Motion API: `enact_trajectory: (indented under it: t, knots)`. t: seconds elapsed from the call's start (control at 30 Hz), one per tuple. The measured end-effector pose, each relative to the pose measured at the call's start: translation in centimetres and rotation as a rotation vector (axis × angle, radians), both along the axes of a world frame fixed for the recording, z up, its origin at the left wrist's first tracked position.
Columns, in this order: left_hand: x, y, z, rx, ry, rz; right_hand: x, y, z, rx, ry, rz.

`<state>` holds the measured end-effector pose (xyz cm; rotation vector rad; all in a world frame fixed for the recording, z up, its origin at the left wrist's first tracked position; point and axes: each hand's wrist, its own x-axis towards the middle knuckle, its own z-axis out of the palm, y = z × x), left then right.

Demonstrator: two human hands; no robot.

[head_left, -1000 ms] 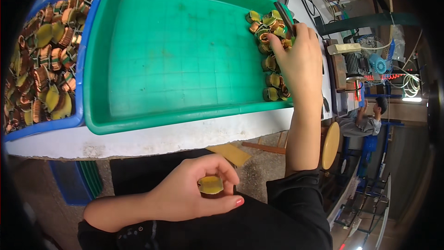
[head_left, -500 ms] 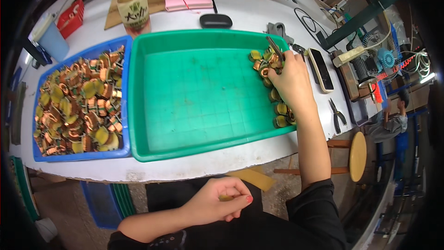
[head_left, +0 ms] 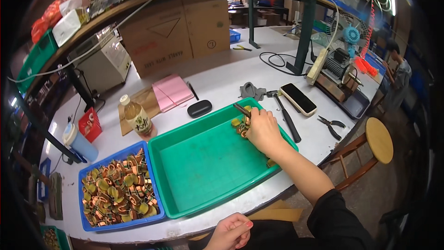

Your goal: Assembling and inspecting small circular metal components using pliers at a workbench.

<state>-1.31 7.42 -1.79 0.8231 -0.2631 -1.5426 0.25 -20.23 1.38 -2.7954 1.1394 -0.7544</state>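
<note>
My right hand (head_left: 263, 132) reaches into the right end of the green tray (head_left: 203, 171), bent over a cluster of small copper-wound coils (head_left: 241, 127) with yellow faces. Its fingers are closed around a slim dark tool (head_left: 241, 109) that juts out past the thumb; the exact kind is unclear. Part of the coil cluster is hidden under this hand and wrist. My left hand (head_left: 232, 232) is curled closed in front of the table's near edge, and whatever its fingers may hold is hidden. A blue tray (head_left: 159, 203) heaped with similar coils stands against the green tray's left side.
Right of the green tray lie a hammer (head_left: 287, 119), a phone (head_left: 298, 98) and pliers (head_left: 332, 127). Behind it are a black case (head_left: 199, 109), a pink folder (head_left: 172, 93) and a drink bottle (head_left: 138, 120). A wooden stool (head_left: 379, 140) stands at right; a person (head_left: 400, 74) is farther back.
The view has tilted up and turned, showing the shelf and cardboard box behind. My right hand stays at the coils with the dark tool. My left hand remains curled, its palm less visible.
</note>
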Motion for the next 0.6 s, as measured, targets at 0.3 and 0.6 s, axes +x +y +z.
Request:
enact_trajectory:
  t: [0.3, 0.6]
  knots:
    - [-0.7, 0.3, 0.5, -0.081, -0.041, 0.353, -5.2, 6.7, 4.1, 0.264, -0.498, 0.432]
    - [0.0, 0.2, 2.9, -0.343, -0.840, 0.711, -10.2, 15.1, 4.2, 1.021, -0.499, 0.694]
